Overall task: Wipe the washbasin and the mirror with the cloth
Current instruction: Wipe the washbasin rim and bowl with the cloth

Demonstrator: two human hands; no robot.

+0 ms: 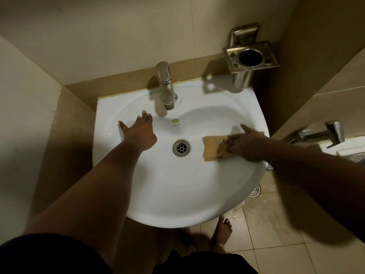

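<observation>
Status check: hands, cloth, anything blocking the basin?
Right hand presses cloth on washbasin right side. Left hand open inside bowl. Mirror not visible. Nothing in the way.

I see the white washbasin carrying a tan cloth flat on its right inner slope, near the right edge. The drain sits mid-bowl, the tap at its back edge.
</observation>
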